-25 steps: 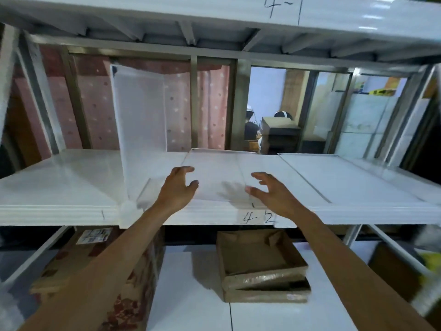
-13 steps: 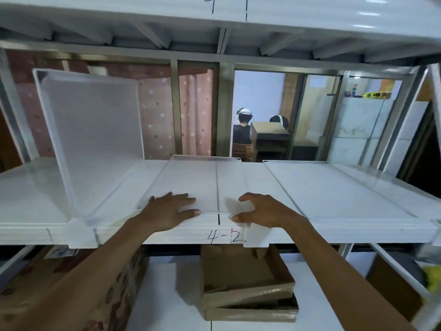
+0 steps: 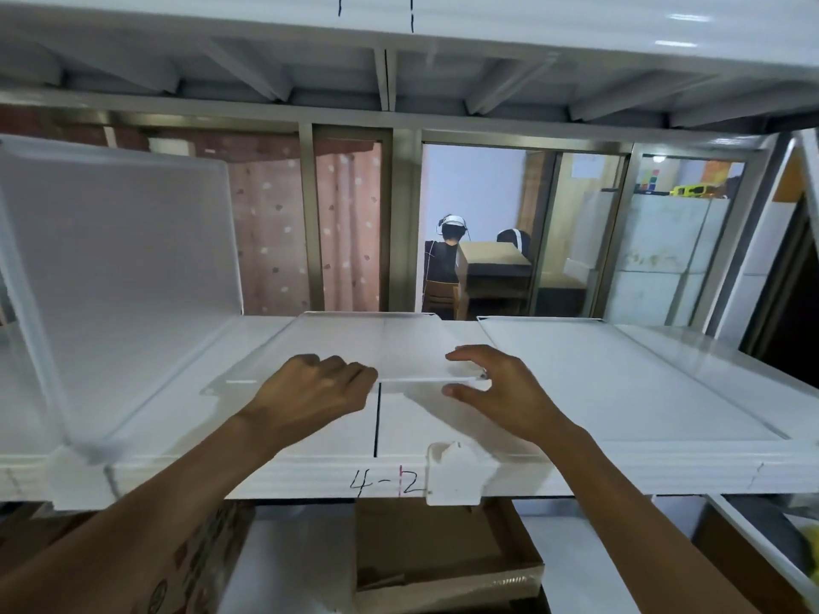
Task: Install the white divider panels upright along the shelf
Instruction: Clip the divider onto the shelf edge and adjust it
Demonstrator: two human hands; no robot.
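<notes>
Right now the middle divider panel, a translucent white sheet, lies on the white shelf with its near edge raised a little off the surface; its far edge rests at the back of the shelf. Both hands are at that near edge. The left hand is curled over the edge left of centre, knuckles up, fingers folded around the panel's lip so that its grip is closed on the panel. The right hand sits at the panel's near right corner in a half-open pinch: fingers lie on top of the sheet, the thumb is below the edge, and the thin white rim shows between them, so this grip also holds the panel.

A black line on the shelf runs from just beneath the lifted edge toward the near lip, where "4-2" is handwritten. Just right of that marking a white clip is fixed on the shelf's front edge, near the right wrist. To the left, another divider panel stands upright, its near corner seated in a second white clip. To the right, a third panel lies flat on the shelf, well apart from the hands.
</notes>
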